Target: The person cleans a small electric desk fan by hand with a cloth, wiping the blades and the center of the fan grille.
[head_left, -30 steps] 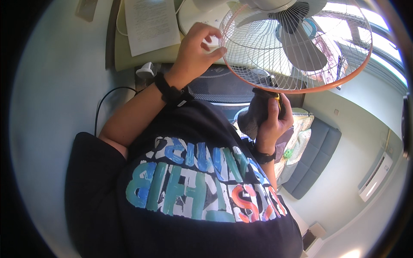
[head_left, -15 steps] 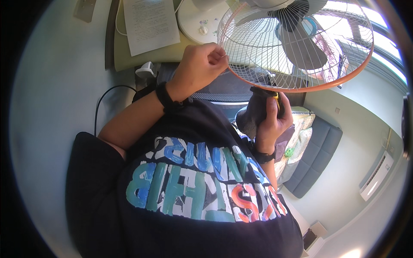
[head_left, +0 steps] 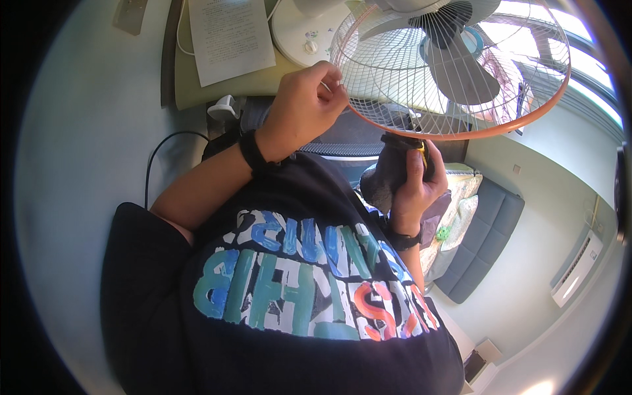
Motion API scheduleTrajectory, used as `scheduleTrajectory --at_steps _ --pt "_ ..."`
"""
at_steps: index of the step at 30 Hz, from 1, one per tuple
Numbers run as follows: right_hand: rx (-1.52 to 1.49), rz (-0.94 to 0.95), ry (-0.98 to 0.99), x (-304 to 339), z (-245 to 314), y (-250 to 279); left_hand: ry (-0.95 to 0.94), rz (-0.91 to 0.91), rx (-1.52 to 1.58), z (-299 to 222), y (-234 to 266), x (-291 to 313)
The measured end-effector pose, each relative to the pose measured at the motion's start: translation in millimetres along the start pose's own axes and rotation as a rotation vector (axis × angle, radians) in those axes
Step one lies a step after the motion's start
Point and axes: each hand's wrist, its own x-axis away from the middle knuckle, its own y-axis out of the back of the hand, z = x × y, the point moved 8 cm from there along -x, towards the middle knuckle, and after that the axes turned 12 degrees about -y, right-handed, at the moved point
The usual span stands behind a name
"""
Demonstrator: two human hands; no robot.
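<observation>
A white fan with an orange-rimmed wire grille and grey blades fills the upper right. My left hand, with a black band on the wrist, pinches the grille's left edge between its fingers. My right hand is closed around a dark grey cloth, pressing it against the lower orange rim. Something small and yellow shows at that thumb. My black shirt with colourful letters fills the lower middle.
The fan's round white base stands on a pale desk beside a printed paper sheet. A black cable loops over the floor at left. A blue-grey sofa lies at lower right.
My left hand has slid a little down along the grille's left edge and closed tighter on it. My right hand with the cloth has stayed under the rim.
</observation>
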Motion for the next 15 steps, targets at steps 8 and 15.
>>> scheduleTrajectory --at_steps 8,15 --pt "0.059 -0.013 0.003 3 -3 2 -0.102 0.062 -0.091 -7 -2 4" --pt "0.038 0.003 -0.01 3 -3 -1 0.02 0.073 0.036 4 -7 5"
